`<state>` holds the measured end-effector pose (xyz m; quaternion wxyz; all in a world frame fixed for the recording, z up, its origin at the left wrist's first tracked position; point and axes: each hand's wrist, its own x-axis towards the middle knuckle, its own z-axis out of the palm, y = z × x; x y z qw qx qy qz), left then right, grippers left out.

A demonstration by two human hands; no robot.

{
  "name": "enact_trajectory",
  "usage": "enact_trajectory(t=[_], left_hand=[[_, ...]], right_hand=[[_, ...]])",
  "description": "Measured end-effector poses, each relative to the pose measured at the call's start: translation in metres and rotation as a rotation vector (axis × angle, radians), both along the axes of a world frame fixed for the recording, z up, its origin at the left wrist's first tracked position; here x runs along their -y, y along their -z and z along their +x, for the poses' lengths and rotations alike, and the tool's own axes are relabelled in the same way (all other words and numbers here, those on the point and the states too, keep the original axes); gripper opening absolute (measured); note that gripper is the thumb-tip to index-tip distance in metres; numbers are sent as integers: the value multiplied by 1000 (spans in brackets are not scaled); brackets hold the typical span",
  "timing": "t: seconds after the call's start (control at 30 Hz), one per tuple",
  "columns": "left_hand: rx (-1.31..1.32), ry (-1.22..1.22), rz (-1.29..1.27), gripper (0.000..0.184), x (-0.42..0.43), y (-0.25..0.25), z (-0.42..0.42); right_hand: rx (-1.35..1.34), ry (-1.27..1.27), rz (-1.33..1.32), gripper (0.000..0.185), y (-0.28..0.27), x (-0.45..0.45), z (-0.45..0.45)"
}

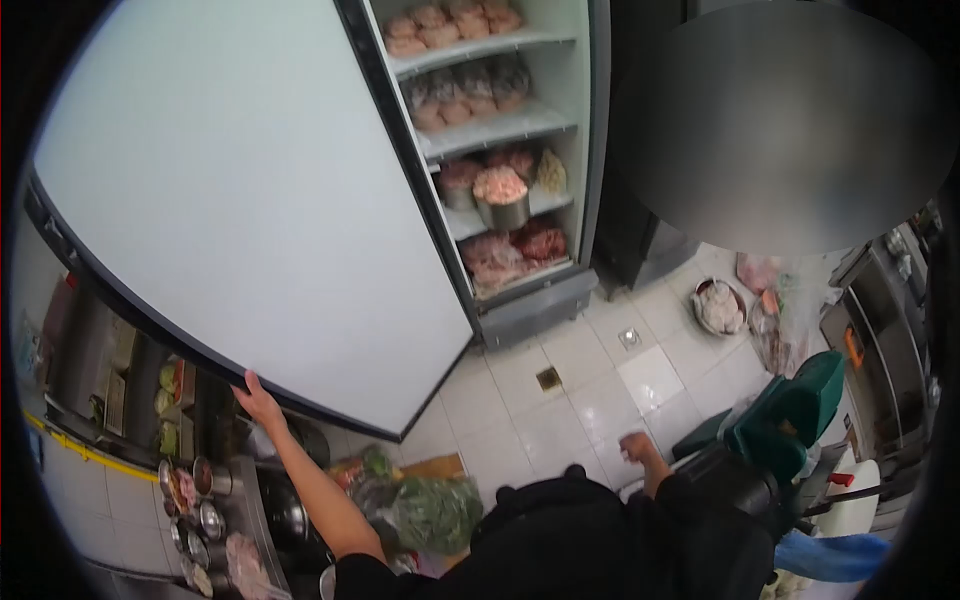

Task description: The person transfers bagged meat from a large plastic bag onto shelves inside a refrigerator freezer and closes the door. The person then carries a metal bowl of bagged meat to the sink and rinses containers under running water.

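My left hand grips the dark lower edge of the wide-open refrigerator door, with some of its fingers hidden behind the rim. My right hand hangs beside my body above the tiled floor, its fingers curled in and nothing visible in them. Inside the refrigerator, shelves carry rows of pale raw meat portions and bagged meat. Lower down, a metal pot heaped with pinkish chopped meat stands in front of other filled containers. Larger red cuts lie on the bottom shelf.
On the floor are a bowl of pale meat, plastic bags and a bag of leafy greens. Green bins stand at my right. A counter with several metal containers is at lower left. One area is blurred.
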<state>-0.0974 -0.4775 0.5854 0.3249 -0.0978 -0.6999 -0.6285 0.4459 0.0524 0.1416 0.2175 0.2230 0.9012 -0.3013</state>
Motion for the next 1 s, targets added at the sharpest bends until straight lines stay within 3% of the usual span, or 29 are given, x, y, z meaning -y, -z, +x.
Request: enact_trajectory(t=[0.03,0.1,0.27,0.3,0.33,0.37,0.4,0.43,0.5,0.53,0.57,0.6,0.67,0.77,0.83,0.9,0.97,1.0], left_hand=[[76,-81,-30,65,-5,-6,11],[71,-88,-46,68,-3,-2,15],[132,-155,130,80,-5,17,21],[180,-288,-41,83,-12,9,35],[156,-264,-33,84,-1,23,27],[169,-223,50,84,-17,10,45],[204,-375,-120,78,-23,4,54],[152,-330,-17,66,-28,9,56],[81,-403,-185,48,-40,3,81],[166,-400,-109,47,-62,-19,109],[164,-343,-96,52,-56,-6,109],[132,-464,-133,61,-71,-15,127],[82,-289,47,74,-82,-9,153],[26,-38,14,84,-83,19,194],[125,265,96,83,-75,27,231],[288,485,48,62,-57,63,256],[666,474,-49,54,-40,96,294],[752,401,-76,55,-27,156,310]], right_hand=[[131,798,-422,18,-60,10,-33],[-100,771,-513,24,-87,5,-59],[-106,772,-580,23,-128,20,-109],[-79,757,-620,22,-130,25,-116],[-49,737,-658,22,-132,31,-121],[-18,691,-647,22,-132,36,-124],[18,651,-655,22,-128,39,-129],[55,596,-660,22,-127,41,-137],[55,518,-668,22,-128,44,-147],[46,467,-687,23,-122,41,-151],[55,448,-678,23,-123,41,-156],[60,427,-669,23,-129,39,-163],[89,387,-626,23,-136,33,-174],[154,263,-554,25,-150,25,-195],[204,298,-500,25,-161,19,-195],[193,264,-458,27,-164,14,-197],[226,270,-443,29,-170,5,-201],[219,261,-429,29,-175,4,-201]])
